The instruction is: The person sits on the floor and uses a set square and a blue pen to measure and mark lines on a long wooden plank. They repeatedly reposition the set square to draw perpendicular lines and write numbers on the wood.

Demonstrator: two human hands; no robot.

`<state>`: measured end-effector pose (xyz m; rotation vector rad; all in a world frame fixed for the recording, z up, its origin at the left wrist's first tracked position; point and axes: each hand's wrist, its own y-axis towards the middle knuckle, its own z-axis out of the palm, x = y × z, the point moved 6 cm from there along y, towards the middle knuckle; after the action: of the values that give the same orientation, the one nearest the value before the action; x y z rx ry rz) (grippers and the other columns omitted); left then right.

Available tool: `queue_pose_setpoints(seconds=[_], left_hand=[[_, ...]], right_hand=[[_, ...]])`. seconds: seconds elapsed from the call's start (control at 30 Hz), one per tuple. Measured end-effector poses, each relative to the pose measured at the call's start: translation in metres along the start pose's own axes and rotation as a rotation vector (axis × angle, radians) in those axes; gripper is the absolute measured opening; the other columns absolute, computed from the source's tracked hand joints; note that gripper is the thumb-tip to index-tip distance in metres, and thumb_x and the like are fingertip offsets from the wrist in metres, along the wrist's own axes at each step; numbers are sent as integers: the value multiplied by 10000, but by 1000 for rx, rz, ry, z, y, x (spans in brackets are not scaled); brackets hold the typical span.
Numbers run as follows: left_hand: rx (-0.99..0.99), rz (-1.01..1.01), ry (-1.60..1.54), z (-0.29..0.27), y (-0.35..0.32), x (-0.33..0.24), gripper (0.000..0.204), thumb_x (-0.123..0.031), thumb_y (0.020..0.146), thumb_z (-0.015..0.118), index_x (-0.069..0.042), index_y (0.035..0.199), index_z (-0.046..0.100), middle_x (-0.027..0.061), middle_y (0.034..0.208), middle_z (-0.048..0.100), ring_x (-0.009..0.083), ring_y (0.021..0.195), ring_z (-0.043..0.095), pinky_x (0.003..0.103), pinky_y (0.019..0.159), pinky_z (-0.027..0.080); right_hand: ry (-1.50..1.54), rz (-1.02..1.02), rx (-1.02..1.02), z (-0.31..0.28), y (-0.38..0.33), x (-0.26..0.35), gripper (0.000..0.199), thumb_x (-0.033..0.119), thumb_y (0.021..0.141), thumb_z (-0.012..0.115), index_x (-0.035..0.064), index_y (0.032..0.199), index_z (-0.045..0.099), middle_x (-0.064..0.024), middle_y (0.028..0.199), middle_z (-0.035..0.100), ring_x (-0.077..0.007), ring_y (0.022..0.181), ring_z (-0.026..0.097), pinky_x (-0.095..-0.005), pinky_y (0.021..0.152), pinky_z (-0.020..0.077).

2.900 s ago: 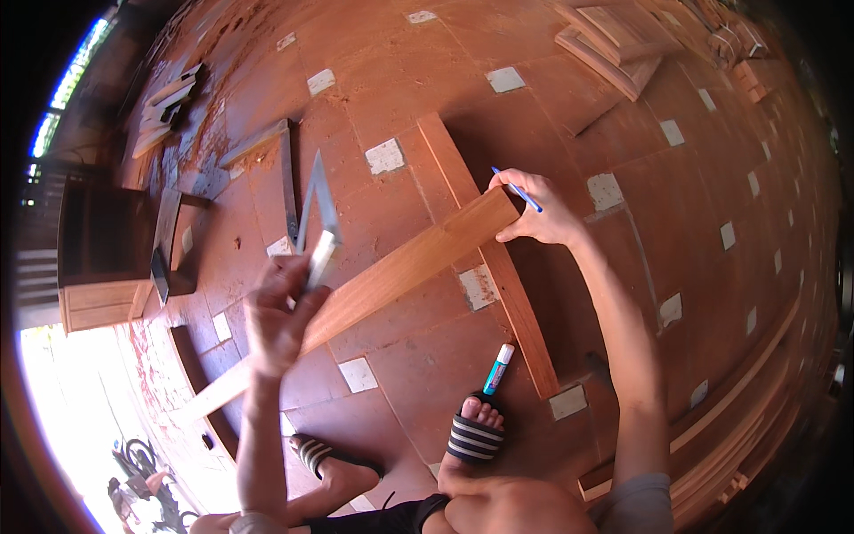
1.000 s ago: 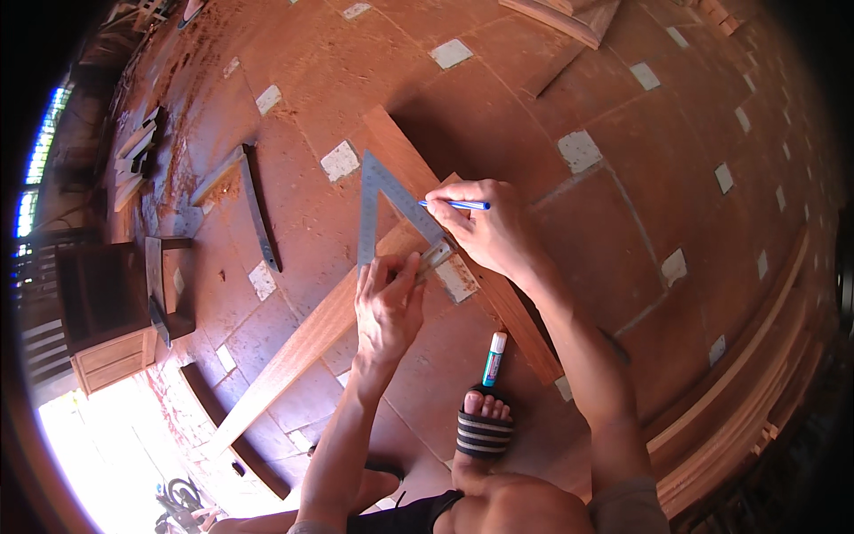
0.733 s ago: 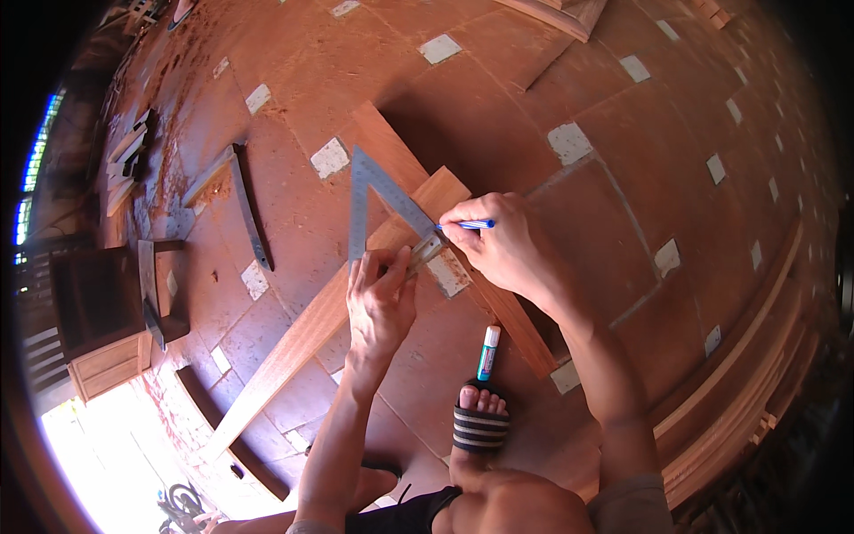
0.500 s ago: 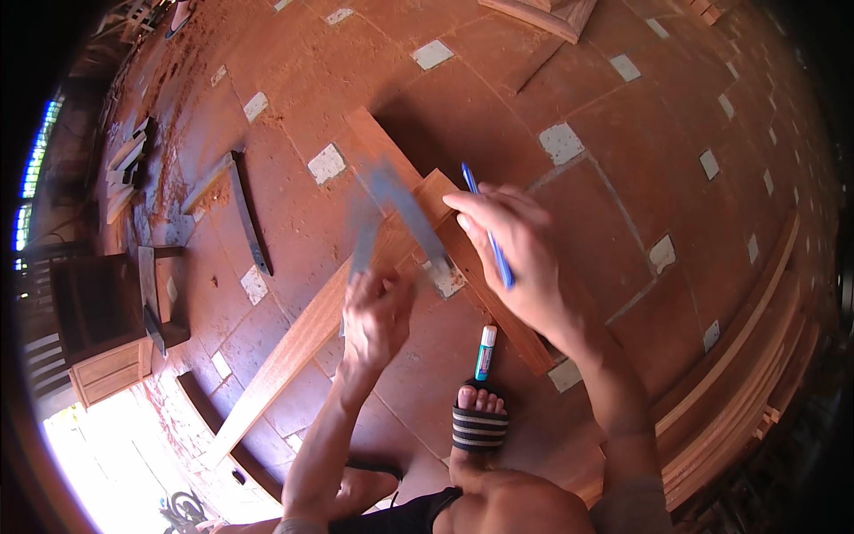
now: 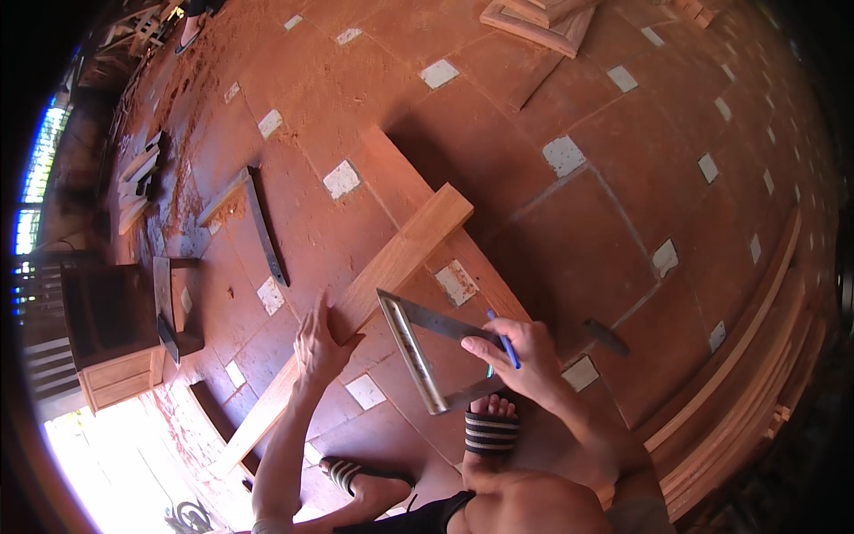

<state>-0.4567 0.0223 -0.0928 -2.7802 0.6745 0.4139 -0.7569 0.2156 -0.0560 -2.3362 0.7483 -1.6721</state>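
My left hand (image 5: 322, 345) lies over a long wooden plank (image 5: 400, 245), fingers stretched on one side and thumb spread to the other. The plank runs diagonally, its far end resting across a second wooden board (image 5: 485, 271). My right hand (image 5: 525, 356) is closed on a carpenter's square (image 5: 411, 351), with a light, metal-edged stock and dark blades, held in the air beside the plank. A blue pen (image 5: 505, 343) sits between the same hand's fingers. Most of the teal-and-white tube behind that hand is hidden.
Another square (image 5: 262, 227) lies on the tiled floor at left. Long boards (image 5: 729, 383) are stacked at right, with joined wood pieces (image 5: 534, 31) at the far side. A small wooden cabinet (image 5: 116, 334) stands at left. My sandalled foot (image 5: 492, 429) is near the board.
The square, near my left hand and blurred before, is now in my right hand with the pen. My left hand has moved left onto the plank. My right hand has come nearer to me.
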Motion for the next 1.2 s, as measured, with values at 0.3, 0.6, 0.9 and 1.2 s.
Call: queue_pose_setpoints(seconds=[0.3, 0.6, 0.9, 1.2], left_hand=[[861, -93, -773, 27, 30, 43, 1002, -366, 831, 962, -7, 1606, 439, 184, 1354, 690, 263, 1262, 655, 433, 1134, 486], [622, 32, -894, 8, 96, -43, 686, -265, 1021, 764, 27, 1587, 507, 111, 1371, 690, 189, 1232, 640, 364, 1088, 505], [430, 66, -646, 21, 130, -122, 390, -184, 1007, 750, 2, 1350, 744, 95, 1018, 825, 74, 879, 659, 313, 799, 566], [324, 90, -644, 27, 131, -132, 376, -149, 957, 791, 6, 1299, 766, 187, 1010, 826, 75, 891, 685, 328, 797, 577]], right_hand=[[256, -86, -384, 41, 13, 11, 245, 218, 1054, 722, -24, 1016, 713, -53, 718, 629, -147, 644, 583, -338, 613, 468], [574, 76, -413, 88, 33, -10, 191, 122, 1120, 597, -19, 1225, 670, -22, 900, 638, -101, 807, 654, -276, 723, 565], [614, 55, -346, 89, 32, -12, 200, 97, 1101, 628, -23, 1252, 676, -29, 927, 659, -75, 817, 627, -256, 729, 534], [510, 37, -406, 71, 30, -6, 181, 78, 1070, 662, -35, 1204, 705, 12, 846, 633, -37, 734, 527, -235, 637, 438]])
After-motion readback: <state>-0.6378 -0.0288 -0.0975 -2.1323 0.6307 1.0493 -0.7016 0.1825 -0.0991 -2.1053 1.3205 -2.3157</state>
